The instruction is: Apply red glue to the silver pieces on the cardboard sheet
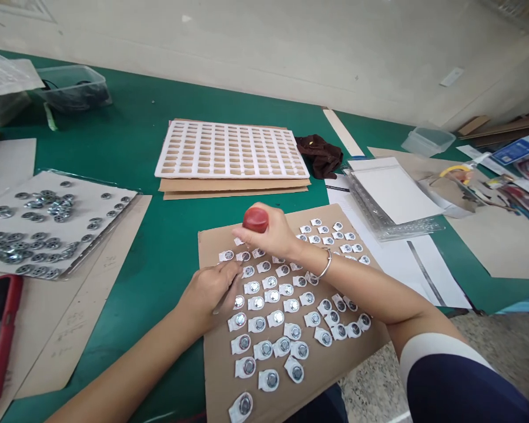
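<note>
My right hand (268, 232) is wrapped round a tool with a rounded red handle (255, 220), held upright over the far left part of a cardboard sheet (220, 388). The tool's lower end is hidden by the hand. Close beside it, my left hand (211, 288) is closed on slim metal tweezers (227, 298), their back end showing below the fingers. Many small white tabs with round metal discs lie in loose rows on the cardboard, such as one white tab (268, 380) near the front. One such piece (245, 257) lies just by my left fingertips.
Loose metal discs (48, 200) lie on a pale board at left, near a red-cased phone (4, 335). Behind stands a white slotted tray (233, 150) on cardboard, beside a dark brown cloth (320, 154). Plastic sleeves (392, 194), scissors (461, 171) and clear tubs (428, 141) are around the edges.
</note>
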`<state>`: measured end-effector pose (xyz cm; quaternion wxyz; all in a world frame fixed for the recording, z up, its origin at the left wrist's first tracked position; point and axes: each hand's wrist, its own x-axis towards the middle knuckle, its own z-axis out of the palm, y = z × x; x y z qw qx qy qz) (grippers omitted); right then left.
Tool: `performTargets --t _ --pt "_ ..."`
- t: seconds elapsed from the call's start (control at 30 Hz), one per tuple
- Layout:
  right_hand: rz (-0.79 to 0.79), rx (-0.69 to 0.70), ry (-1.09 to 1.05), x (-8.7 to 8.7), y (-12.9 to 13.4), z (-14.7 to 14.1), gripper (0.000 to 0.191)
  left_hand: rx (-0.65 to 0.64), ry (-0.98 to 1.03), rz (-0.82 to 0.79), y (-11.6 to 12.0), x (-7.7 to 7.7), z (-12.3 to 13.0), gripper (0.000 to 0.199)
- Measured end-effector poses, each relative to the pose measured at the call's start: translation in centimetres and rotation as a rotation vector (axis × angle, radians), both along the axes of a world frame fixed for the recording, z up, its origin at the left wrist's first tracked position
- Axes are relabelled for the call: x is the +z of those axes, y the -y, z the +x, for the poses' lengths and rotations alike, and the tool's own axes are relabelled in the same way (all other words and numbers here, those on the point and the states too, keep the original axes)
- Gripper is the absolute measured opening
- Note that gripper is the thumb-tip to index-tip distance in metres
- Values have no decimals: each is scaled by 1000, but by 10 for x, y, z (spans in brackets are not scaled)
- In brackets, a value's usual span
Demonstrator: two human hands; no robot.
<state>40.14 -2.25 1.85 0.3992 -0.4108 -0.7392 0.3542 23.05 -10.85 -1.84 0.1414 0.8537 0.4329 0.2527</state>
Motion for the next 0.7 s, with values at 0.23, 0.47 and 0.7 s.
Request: performTargets --t 0.23,0.47,0.7 --pt "-327 -110 -385 13 4 34 42 18 115 -171 -7 -3 -12 12" --pt "-312 -142 -251 -3 25 42 35 47 136 -280 -11 0 -15 13" --pt "-102 -181 -142 -11 37 36 23 65 157 -300 -12 5 -15 14"
